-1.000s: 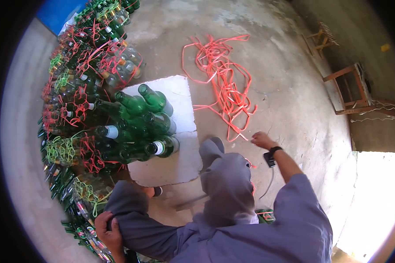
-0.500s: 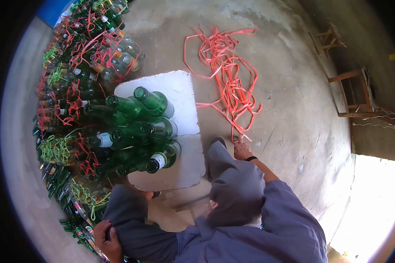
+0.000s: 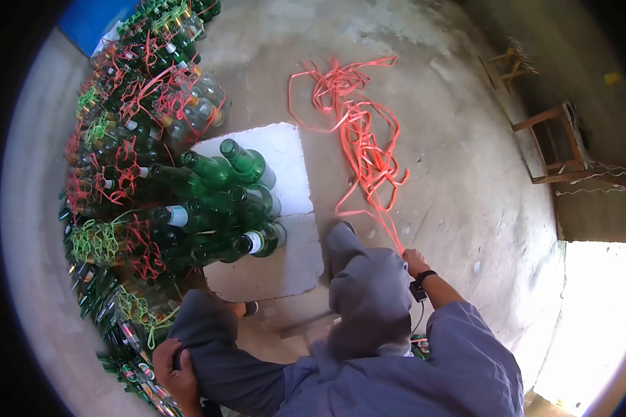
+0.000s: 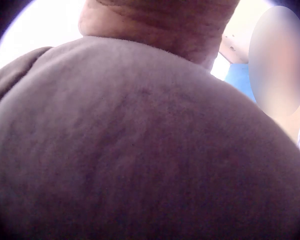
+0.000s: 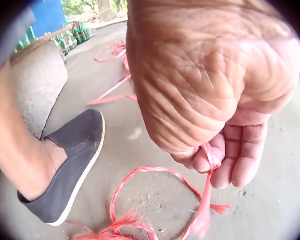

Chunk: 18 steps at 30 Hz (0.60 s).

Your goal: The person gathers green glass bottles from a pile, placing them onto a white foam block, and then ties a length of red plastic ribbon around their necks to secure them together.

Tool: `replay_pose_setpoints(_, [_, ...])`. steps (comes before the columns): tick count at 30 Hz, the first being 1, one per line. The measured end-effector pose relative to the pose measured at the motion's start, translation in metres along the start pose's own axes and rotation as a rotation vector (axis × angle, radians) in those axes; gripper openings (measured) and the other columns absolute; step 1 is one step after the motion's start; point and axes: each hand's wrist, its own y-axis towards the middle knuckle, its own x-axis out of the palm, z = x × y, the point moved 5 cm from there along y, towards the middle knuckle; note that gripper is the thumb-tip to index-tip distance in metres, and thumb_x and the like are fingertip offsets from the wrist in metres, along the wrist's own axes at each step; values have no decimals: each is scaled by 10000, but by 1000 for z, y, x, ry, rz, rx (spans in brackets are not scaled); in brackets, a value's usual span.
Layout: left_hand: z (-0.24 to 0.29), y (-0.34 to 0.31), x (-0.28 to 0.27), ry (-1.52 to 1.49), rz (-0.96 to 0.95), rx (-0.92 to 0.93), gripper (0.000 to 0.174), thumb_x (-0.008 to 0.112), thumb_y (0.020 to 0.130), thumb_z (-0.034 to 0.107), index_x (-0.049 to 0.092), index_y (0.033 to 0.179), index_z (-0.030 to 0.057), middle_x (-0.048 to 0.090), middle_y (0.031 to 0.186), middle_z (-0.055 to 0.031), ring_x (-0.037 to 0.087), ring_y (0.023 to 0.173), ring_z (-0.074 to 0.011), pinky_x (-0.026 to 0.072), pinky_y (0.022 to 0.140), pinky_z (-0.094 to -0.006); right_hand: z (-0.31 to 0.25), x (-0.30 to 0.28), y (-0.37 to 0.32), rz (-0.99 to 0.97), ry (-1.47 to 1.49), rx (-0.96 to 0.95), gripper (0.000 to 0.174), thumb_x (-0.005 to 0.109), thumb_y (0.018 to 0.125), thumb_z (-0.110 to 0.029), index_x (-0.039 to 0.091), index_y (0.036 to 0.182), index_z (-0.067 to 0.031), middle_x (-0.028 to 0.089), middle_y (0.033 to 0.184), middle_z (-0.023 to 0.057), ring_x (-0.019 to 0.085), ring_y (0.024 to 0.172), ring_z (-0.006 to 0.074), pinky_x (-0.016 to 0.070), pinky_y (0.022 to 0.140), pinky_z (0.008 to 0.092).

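My right hand is low beside the right knee, pinching a strand of pink-red plastic twine between its curled fingers, as the right wrist view shows. From that hand the strand hangs down, and a loose loop lies on the floor below. In the head view the strand runs up to a tangled heap of the same twine. My left hand rests on the left knee. Only the palm side of this hand shows in the left wrist view, above grey trouser cloth.
Several green glass bottles stand grouped on a white slab before my knees. Along the left wall are many bottles bound with pink and green twine. A dark slip-on shoe is beside the right hand. Wooden frames stand at the right wall.
My right hand reached in to the near end of the twine, took hold of a strand and drew back rightward, pulling the strand taut toward me. The left hand has stayed on the knee.
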Motion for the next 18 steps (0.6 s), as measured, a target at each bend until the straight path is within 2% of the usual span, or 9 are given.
replay_pose_setpoints(4, [3,-3,1,6,59,50,156,707,829,51,676,969,-10,693,1019,-155,648,989,-310,490,935,-396,45,7,-3,-56,69,47,278,551,900,-219,727,963,-13,701,987,269,669,945,482,537,876,544])
replay_pose_setpoints(6, [8,-3,1,-20,71,77,165,717,820,53,677,969,-7,696,1011,-152,651,979,-310,494,924,-389,57,1,0,142,48,-187,311,540,919,-285,736,946,-45,705,996,246,669,940,469,533,880,539])
replay_pose_setpoints(7, [11,-3,1,-44,71,93,174,726,812,54,679,968,-5,699,1002,-150,654,970,-310,499,912,-383,17,-63,-44,130,182,-34,324,525,942,-302,737,928,-57,714,946,218,677,900,444,542,843,522])
replay_pose_setpoints(8, [12,-3,1,-45,82,102,174,726,812,54,679,968,-5,699,1002,-150,654,970,-310,499,912,-383,8,-83,-53,142,188,-41,324,525,942,-302,737,928,-57,714,946,218,677,900,444,542,843,522])
replay_pose_setpoints(11, [17,-2,0,-10,40,208,192,738,790,41,688,974,15,707,987,-142,662,968,-309,505,898,-377,-17,-137,-73,380,324,-171,287,513,957,-232,725,934,-41,722,854,184,701,820,384,561,757,466])
replay_pose_setpoints(13, [26,-4,0,-17,34,258,194,739,789,41,690,975,16,709,992,-142,664,964,-307,507,894,-380,-50,-186,-94,506,545,-431,255,543,990,-181,706,985,15,700,716,110,697,670,205,554,675,338])
replay_pose_setpoints(15, [45,-1,2,-80,-19,375,210,735,802,40,694,1005,9,713,1005,-142,674,925,-297,519,859,-377,-89,-233,-123,466,691,-419,207,559,975,-141,716,1014,-12,693,729,98,673,654,182,539,645,325])
replay_pose_setpoints(16, [62,1,0,-82,-4,377,210,735,802,40,694,1005,9,713,1005,-142,674,925,-297,519,859,-377,-108,-253,-140,407,832,-397,183,576,959,-101,727,1043,-39,687,742,87,650,638,159,524,616,313])
replay_pose_setpoints(18, [103,2,3,-298,-162,341,227,719,827,36,691,1048,-9,715,1007,-149,687,903,-265,530,832,-363,-152,-290,-180,387,851,-487,188,584,964,-102,731,1067,-45,668,725,64,624,621,135,517,607,301])
